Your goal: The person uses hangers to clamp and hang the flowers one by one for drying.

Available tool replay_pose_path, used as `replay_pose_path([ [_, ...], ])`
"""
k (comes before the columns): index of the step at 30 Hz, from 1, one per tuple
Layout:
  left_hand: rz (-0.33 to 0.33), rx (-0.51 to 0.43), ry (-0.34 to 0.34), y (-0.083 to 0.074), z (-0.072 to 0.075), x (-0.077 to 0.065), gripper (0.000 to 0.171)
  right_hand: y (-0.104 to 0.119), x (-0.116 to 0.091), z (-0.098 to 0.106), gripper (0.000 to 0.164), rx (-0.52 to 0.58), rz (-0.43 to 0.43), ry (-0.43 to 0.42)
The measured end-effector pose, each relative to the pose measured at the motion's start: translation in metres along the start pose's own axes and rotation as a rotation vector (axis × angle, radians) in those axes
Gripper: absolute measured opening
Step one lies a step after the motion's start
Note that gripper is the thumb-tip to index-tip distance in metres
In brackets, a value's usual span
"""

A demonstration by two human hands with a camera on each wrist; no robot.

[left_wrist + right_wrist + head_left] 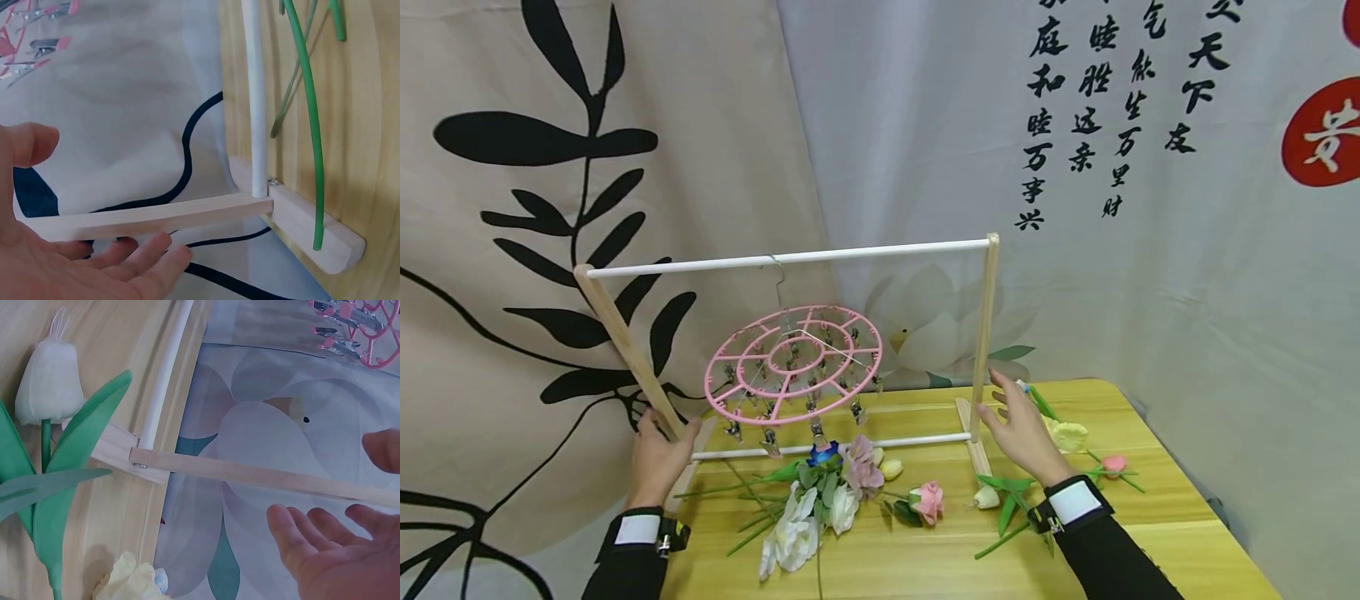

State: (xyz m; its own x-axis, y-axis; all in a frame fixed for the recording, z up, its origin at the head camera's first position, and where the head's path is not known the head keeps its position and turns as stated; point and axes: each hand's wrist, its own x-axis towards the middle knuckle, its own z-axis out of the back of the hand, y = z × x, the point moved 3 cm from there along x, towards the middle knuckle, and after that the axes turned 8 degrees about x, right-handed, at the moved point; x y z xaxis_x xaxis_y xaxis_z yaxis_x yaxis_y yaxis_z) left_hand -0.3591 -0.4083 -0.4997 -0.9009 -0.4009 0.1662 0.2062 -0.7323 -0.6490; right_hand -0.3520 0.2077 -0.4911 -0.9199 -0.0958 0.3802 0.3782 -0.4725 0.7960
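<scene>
A drying rack frame with wooden posts and white bars [865, 252] stands on the table. From its top bar hangs a pink round clip hanger [790, 421] with several metal clips. My left hand [658, 462] is at the lower part of the left wooden post [625, 346]; in the left wrist view, its loosely extended fingers [150, 256] lie along the post's side, thumb apart. My right hand [1024, 429] is beside the right wooden post [987, 333], fingers spread and relaxed, thumb on the other side of the post in the right wrist view.
Artificial flowers lie on the wooden table [1180, 533]: white blooms [793, 533], a purple one [860, 465], a pink rose [928, 502], a white tulip [49, 381] and a yellow flower [1067, 435]. Green stems [309, 106] cross near the left foot [312, 231]. A printed curtain [910, 125] hangs behind.
</scene>
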Motion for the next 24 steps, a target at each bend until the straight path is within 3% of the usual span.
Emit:
replay_pose_path([
  [10, 0.009, -0.078, 0.029, 0.001, -0.002, 0.005, 0.103, 0.000, 0.006, -0.005, 0.067, 0.095, -0.049, 0.020],
  [17, 0.009, -0.047, 0.061, 0.003, 0.000, 0.005, 0.105, 0.001, 0.006, -0.001, 0.065, 0.126, -0.052, 0.027],
  [24, -0.036, -0.009, 0.103, -0.002, -0.003, 0.000, 0.100, -0.006, 0.005, 0.011, 0.064, 0.119, -0.040, 0.035],
])
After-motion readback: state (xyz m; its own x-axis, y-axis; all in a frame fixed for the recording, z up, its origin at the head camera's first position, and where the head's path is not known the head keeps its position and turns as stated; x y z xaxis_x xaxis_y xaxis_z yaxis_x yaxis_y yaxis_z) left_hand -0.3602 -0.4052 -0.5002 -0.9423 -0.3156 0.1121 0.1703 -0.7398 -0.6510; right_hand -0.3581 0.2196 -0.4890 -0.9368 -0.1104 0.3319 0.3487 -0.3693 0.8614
